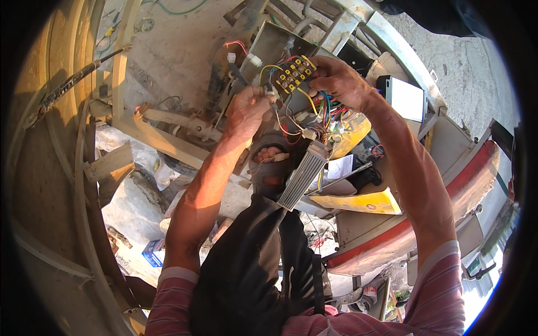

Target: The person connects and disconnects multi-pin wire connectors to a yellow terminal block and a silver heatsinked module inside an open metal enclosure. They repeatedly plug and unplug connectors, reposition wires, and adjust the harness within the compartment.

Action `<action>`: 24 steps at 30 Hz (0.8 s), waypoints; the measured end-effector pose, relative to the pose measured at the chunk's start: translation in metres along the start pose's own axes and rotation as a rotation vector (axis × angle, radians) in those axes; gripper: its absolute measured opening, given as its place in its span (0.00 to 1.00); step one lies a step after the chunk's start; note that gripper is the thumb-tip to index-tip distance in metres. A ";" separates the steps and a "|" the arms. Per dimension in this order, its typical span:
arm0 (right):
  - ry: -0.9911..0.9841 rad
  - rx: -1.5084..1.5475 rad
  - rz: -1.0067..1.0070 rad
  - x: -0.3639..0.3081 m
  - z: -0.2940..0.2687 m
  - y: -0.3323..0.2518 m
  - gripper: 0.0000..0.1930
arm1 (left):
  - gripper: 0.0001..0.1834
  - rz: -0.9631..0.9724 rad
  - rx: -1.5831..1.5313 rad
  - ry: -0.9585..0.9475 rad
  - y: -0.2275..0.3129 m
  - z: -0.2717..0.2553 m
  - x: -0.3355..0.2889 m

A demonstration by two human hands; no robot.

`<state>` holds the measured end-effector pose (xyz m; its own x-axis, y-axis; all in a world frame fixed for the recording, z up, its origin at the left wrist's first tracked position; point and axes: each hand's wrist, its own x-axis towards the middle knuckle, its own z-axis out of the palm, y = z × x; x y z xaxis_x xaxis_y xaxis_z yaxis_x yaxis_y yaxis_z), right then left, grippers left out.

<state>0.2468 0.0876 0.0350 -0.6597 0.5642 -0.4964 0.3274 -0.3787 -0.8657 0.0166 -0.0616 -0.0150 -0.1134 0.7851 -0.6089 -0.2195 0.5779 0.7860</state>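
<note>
Left hand (246, 112): closed in a pinch on wiring (272, 97) at the fingertips; exact piece too small for me to tell. Yellow-and-black terminal block (296, 74): tilted, between the two hands. Finned metal unit (304, 176) slants below. Multicoloured wire bundle (330, 110) beside it, beneath right hand (339, 83), itself curled, thumb and fingers gripping the block's right end. Far right: white-faced box (406, 99).

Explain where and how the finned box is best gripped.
Probably grip the finned box across its two long edges near the lower end, coming from the person's side. It is long and slants, lower end toward the person, while wires crowd its upper end.
</note>
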 end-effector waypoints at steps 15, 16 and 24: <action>0.137 -0.212 0.010 -0.005 0.018 -0.006 0.31 | 0.14 -0.021 -0.595 -0.187 0.000 0.012 -0.002; 0.176 -0.274 0.009 -0.004 0.020 -0.005 0.31 | 0.14 -0.026 -0.597 -0.182 0.000 0.011 -0.002; 0.573 -0.789 -0.391 -0.024 0.048 -0.006 0.25 | 0.12 -0.050 -0.631 -0.169 -0.003 0.013 -0.002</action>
<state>0.2282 0.0414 0.0547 -0.4631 0.8850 0.0491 0.6445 0.3742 -0.6668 0.0299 -0.0622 -0.0146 0.0545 0.8144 -0.5777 -0.7529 0.4136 0.5119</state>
